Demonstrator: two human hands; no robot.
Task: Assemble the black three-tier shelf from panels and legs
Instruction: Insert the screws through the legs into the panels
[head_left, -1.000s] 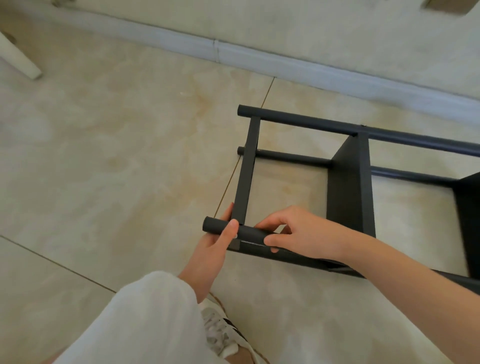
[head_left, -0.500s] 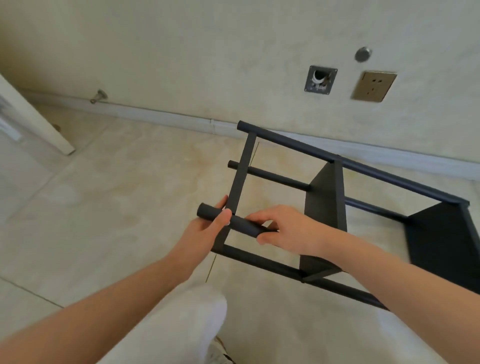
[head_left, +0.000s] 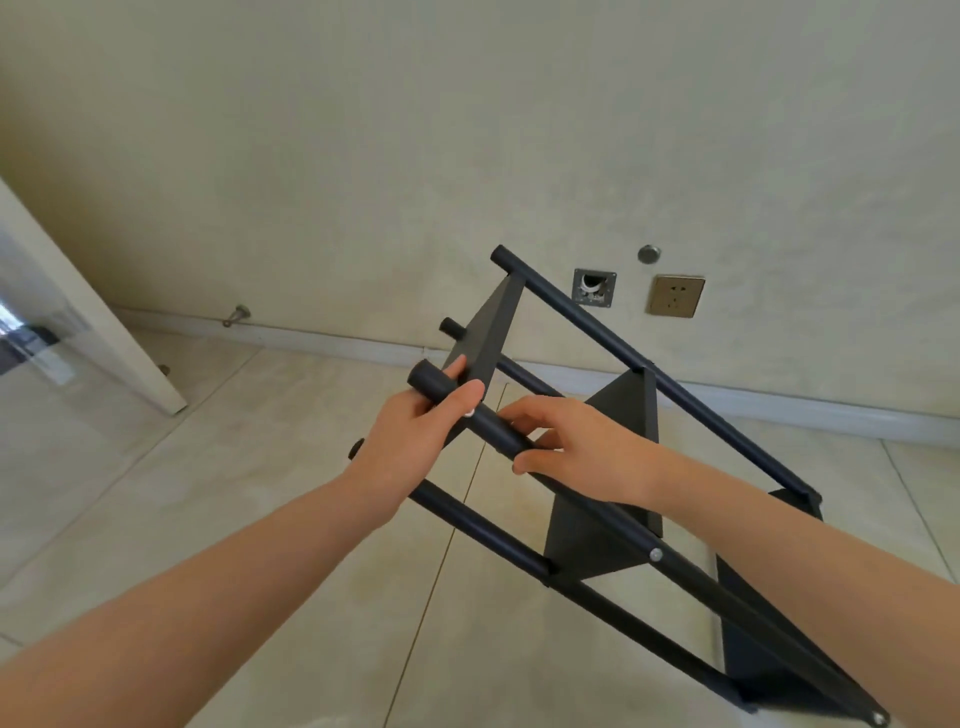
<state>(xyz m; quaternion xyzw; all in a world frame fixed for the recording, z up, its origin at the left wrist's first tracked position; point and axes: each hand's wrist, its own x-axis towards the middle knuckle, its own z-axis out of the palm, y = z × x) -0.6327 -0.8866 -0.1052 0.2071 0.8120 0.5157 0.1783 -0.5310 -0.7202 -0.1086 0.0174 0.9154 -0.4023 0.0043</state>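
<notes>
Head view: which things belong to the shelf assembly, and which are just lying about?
Job:
- black shelf
- near leg, in the grip of the left hand and right hand

Lying about:
- wall socket
- open wall box
- round metal cap
- door stop
- door

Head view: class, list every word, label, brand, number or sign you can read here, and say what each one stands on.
No text can be read in this view.
Black shelf: no label, brand or number visible.
Wall socket: only pin holes, no lettering readable.
Dark patch behind the clear film at the left edge: too blurred to tell whether it is text.
</notes>
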